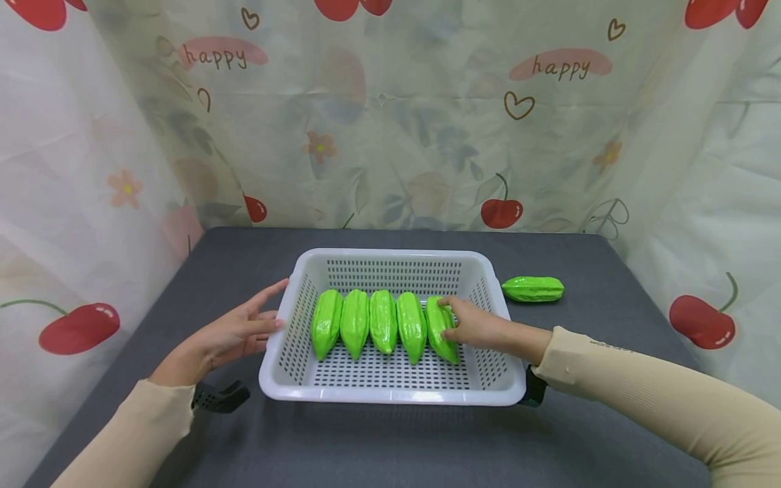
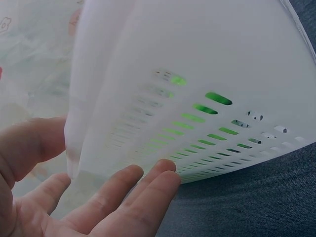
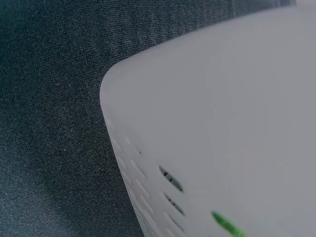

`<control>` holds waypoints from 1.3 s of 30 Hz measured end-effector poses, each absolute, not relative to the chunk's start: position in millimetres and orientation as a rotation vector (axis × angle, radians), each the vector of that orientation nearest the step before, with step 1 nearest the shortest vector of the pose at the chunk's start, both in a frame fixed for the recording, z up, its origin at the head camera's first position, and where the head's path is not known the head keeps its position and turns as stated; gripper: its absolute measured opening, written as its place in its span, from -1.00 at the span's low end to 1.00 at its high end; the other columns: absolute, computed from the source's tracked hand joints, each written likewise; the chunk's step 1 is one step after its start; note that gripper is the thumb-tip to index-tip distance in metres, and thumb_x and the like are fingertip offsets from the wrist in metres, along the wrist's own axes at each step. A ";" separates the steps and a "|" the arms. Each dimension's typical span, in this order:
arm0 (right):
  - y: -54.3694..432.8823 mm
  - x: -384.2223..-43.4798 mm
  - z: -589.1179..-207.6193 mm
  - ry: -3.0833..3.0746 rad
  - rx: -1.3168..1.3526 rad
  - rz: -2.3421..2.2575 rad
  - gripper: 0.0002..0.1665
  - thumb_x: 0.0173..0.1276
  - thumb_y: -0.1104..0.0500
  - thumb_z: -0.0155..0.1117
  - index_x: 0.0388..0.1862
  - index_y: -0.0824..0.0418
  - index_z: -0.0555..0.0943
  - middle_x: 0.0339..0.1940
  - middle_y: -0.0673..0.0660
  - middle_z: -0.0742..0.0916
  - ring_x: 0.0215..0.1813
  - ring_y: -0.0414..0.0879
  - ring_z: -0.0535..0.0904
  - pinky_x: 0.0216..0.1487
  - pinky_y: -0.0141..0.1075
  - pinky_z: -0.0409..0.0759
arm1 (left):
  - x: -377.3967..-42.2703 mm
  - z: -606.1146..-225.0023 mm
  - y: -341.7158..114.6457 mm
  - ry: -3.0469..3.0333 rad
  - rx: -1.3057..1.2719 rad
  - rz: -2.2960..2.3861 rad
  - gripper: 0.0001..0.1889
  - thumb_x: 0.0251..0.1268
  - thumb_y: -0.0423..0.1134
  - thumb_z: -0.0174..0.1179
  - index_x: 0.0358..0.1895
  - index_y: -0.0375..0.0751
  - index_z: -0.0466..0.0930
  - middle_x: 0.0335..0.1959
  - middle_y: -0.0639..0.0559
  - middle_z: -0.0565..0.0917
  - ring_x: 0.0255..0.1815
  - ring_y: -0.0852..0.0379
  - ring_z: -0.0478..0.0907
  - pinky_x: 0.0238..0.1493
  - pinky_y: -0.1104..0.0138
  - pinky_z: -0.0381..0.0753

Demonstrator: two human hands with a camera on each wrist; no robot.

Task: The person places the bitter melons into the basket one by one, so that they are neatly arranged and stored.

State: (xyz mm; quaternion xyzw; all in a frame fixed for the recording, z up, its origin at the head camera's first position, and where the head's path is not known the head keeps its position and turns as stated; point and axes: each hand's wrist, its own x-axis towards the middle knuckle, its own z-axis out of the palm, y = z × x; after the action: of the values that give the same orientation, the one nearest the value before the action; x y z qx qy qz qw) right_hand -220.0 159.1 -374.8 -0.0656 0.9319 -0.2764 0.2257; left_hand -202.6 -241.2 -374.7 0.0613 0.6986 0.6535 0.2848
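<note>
A white slotted plastic basket [image 1: 393,395] stands on the dark table. Inside it several shiny green ridged bitter melons [image 1: 383,322] lie side by side in a row. My right hand [image 1: 472,324] reaches over the basket's right rim and pinches the rightmost bitter melon [image 1: 438,325] between thumb and fingers. At the left rim, my left hand [image 1: 241,332] touches the basket with its fingers spread and extended. The left wrist view shows its fingers [image 2: 148,197] beside the slotted wall. In the right wrist view the basket wall [image 3: 212,113] hides the right hand.
Another bitter melon [image 1: 533,289] lies on the table [image 1: 390,447], right of the basket. Patterned curtains [image 1: 390,135] hang behind the table and along both sides.
</note>
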 end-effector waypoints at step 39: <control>173.0 -222.0 -365.9 2.527 -0.472 -1.194 -0.45 0.43 0.24 0.15 0.37 0.25 0.31 0.28 0.28 0.53 0.36 0.24 0.39 0.28 0.11 0.44 | -201.2 -373.6 -241.6 1.883 0.145 1.742 -0.04 0.36 -0.26 0.19 0.56 0.29 -0.35 0.51 -0.31 0.13 0.22 -0.12 0.53 0.17 -0.09 0.52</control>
State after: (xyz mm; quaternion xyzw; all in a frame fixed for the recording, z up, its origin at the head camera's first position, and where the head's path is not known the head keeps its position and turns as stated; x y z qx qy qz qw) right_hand -222.0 173.0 -365.9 -0.1646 0.8810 -0.4163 0.1531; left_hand -201.2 -241.6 -373.6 0.0540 0.7031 0.6504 0.2824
